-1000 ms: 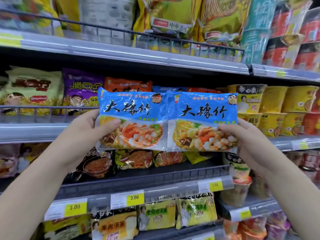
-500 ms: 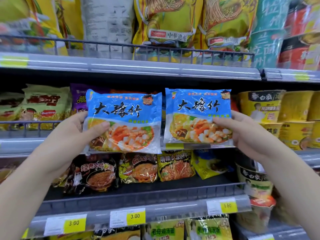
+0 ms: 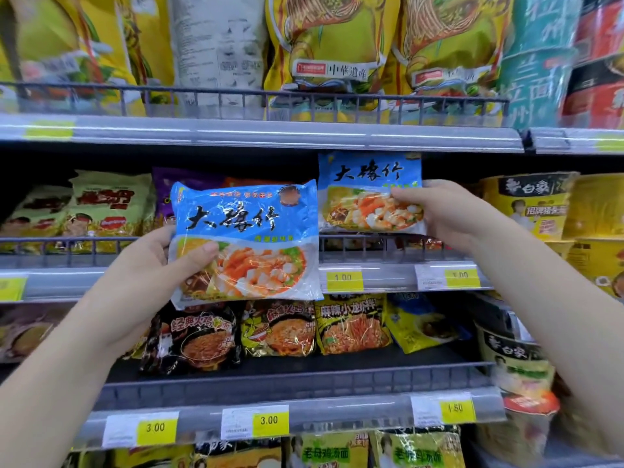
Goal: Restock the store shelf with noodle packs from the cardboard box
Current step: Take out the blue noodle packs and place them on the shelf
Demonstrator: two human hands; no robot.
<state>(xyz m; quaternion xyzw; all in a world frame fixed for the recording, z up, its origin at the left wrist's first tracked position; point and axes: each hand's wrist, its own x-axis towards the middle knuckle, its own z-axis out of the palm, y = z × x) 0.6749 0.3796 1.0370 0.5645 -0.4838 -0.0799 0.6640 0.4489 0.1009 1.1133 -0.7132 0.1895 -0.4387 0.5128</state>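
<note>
I hold two blue noodle packs with black Chinese lettering in front of the shelves. My left hand [image 3: 148,282] grips the nearer blue pack [image 3: 250,238] by its left edge, thumb on the front, in front of the middle shelf rail. My right hand [image 3: 439,214] pinches the second blue pack [image 3: 368,194] by its right edge; that pack stands upright above the wire rail [image 3: 354,244] of the middle shelf, under the upper shelf's lip. The cardboard box is out of view.
The middle shelf holds green-yellow [image 3: 108,204] and purple packs at the left and yellow cup noodles [image 3: 530,204] at the right. Black and yellow packs [image 3: 280,329] lie on the shelf below. Tall yellow bags [image 3: 324,45] fill the top shelf. Yellow price tags [image 3: 270,420] line the shelf edges.
My right hand has carried its blue pack up and further in over the middle shelf's rail. The left pack has dropped slightly and come closer. The camera has tilted up.
</note>
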